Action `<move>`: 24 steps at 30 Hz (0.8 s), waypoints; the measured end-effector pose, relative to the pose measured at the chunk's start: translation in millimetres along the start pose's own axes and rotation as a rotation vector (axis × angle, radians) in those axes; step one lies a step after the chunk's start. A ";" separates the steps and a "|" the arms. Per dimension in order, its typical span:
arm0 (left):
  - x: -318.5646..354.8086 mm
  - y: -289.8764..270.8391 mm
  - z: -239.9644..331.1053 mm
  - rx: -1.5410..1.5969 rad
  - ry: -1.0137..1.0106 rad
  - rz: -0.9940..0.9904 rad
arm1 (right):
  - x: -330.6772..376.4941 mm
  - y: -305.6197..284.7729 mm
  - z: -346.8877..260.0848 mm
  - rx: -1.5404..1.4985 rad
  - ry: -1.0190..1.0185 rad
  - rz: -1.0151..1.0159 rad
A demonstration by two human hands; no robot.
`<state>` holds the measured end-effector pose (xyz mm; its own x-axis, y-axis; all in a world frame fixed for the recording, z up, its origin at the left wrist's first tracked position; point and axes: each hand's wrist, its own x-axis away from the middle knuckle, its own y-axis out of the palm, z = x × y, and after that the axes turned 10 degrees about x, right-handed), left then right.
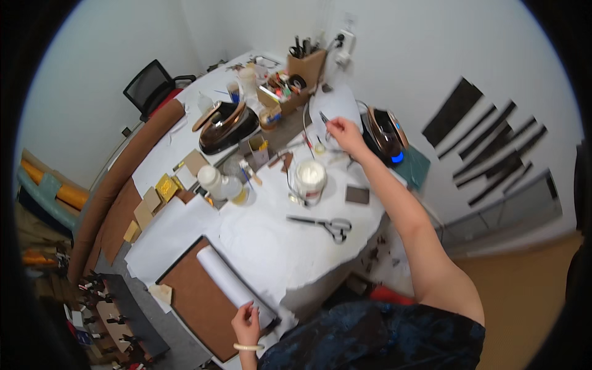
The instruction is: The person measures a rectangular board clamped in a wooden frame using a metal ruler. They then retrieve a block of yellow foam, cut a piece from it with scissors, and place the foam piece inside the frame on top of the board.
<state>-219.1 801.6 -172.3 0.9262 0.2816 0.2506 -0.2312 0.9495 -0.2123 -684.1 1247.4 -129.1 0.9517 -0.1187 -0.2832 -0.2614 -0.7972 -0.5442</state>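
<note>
- Two bare hands of ours are in view over a cluttered white paper-covered worktop [271, 246], and they work well apart from each other.
- Our right hand [345, 134] reaches far across, its grip pinched on a thin dark stick-like tool [324, 117]; we cannot make out what kind of tool it is, as it is small and partly covered by the fingers.
- That tool is held in the air just above the far side of the worktop, near a white round tub with a pale lid [310, 177] and a dark glossy iron-shaped appliance with a blue light [386, 137].
- Our left hand [246, 324], with a pale bangle at the wrist, rests at the near end of a white rolled paper tube [229, 280]; its fingers curl against the roll, but we cannot tell whether they grasp it or only touch it.
- The roll lies slantwise on a flat brown leather-like sheet [197, 302], whose near corner is hidden by our dark patterned clothing.
- Silver-bladed scissors with grey handles [324, 224] lie closed between the two hands, beside a small dark square patch [357, 195].
- Further back stand a brown cardboard box of pens and tools [306, 66] and a white plastic bottle [211, 177]; their contents blur together.
</note>
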 end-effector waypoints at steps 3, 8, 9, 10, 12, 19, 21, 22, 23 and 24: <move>-29.9 60.4 3.0 0.133 -0.087 0.124 | -173.4 -1.4 28.2 0.124 0.006 0.067; -71.7 158.6 78.3 0.101 -0.081 0.087 | -364.6 23.7 56.6 0.410 0.001 0.200; -76.4 166.2 91.6 0.016 -0.062 0.065 | -391.5 32.6 55.7 0.417 0.042 0.202; -79.3 173.8 92.7 0.000 -0.064 0.097 | -426.4 26.4 65.0 0.411 0.022 0.267; -66.1 171.8 78.6 -0.012 -0.153 0.265 | -451.6 72.7 57.0 0.523 -0.022 0.116; -73.7 171.7 99.6 -0.206 -0.191 0.422 | -627.2 28.8 215.4 0.766 -0.319 0.087; -87.4 170.6 82.6 -0.163 -0.180 0.378 | -677.9 -17.0 222.8 0.848 -0.407 0.147; -94.3 174.8 55.0 -0.075 -0.148 0.369 | -723.0 -74.1 182.2 0.903 -0.560 0.229; -91.3 178.1 50.2 -0.046 -0.166 0.349 | -733.9 -82.7 167.8 0.865 -0.586 0.218; -16.7 200.4 67.7 -0.079 -0.293 0.499 | -711.7 61.1 142.8 0.743 -0.487 0.059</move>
<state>-301.0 996.5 -155.1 0.5870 0.7297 0.3506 -0.5853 0.6818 -0.4388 -1400.3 1367.8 -73.6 0.8034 0.2524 -0.5393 -0.5061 -0.1879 -0.8418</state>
